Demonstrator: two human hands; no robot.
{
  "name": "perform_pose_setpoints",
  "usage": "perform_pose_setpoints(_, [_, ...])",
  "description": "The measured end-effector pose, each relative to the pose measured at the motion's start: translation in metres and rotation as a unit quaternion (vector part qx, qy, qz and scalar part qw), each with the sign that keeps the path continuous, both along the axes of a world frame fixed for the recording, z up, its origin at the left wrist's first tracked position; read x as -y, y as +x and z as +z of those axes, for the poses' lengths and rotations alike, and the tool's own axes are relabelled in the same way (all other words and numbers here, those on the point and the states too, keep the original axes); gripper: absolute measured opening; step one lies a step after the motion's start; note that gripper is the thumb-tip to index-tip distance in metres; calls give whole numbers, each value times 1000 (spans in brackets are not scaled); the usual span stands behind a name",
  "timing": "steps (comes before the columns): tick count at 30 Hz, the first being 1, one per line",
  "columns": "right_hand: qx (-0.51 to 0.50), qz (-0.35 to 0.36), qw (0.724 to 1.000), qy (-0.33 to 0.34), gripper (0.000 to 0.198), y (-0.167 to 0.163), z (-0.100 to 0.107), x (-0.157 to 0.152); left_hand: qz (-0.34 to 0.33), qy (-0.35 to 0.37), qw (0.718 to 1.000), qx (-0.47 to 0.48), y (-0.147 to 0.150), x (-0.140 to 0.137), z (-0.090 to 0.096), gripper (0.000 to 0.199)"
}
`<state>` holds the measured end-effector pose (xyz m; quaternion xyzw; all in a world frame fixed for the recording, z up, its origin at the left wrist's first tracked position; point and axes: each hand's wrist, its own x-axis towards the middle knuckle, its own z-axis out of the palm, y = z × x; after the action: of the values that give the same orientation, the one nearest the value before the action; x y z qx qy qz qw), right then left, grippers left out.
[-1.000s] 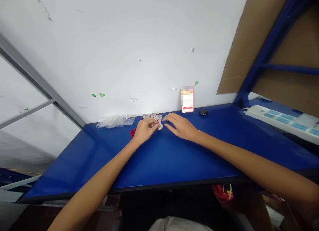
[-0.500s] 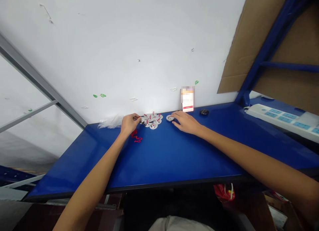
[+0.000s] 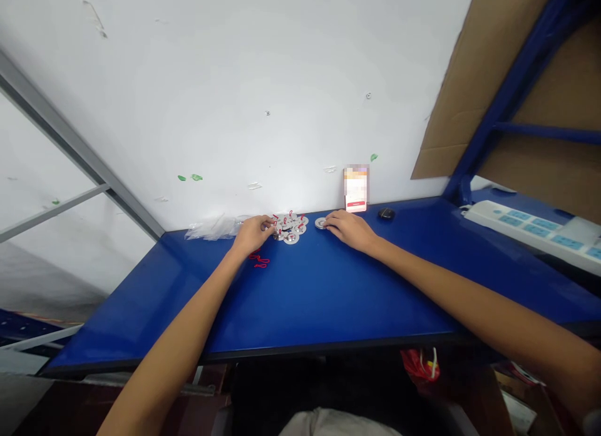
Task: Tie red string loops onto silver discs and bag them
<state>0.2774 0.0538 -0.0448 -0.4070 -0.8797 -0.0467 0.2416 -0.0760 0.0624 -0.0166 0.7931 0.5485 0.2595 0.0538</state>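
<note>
Several silver domed discs with red cord loops, which look like finger cymbals (image 3: 292, 238), lie in a pile near the wall. At the pile's left edge is my left hand (image 3: 254, 235), thumb and fingertips pinched together; what is between them is hidden. To the right of the pile sits a small stack of silver discs (image 3: 320, 223), apart from it. My right hand (image 3: 351, 228) rests on the table with curled fingertips at the right edge of this stack. Loose red cords (image 3: 261, 260) lie just below my left hand.
Clear plastic bags (image 3: 211, 227) lie to the left. A lit phone (image 3: 356, 192) leans against the wall, with a small black object (image 3: 385, 213) beside it. A white power strip (image 3: 535, 226) runs along the right of the blue table (image 3: 319, 298).
My left hand has moved slightly right, closer against the pile. My right hand's fingers have drawn closer together at the small stack. The view has shifted slightly.
</note>
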Motion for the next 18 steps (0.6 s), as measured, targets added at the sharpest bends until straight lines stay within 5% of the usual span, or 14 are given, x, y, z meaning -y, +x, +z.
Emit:
perform_pose_setpoints(6, [-6,10,1000,17,29,-1,-1,0,19,22,999,-13,4,-2,-3,17])
perform_pose_setpoints(14, [-26,-9,998,54,24,2,3,-1,71,26,997,33,-8,3,14,10])
perform_pose_setpoints(18, [-42,3,996,74,21,4,3,-2,24,-21,999,16,-13,0,10,13])
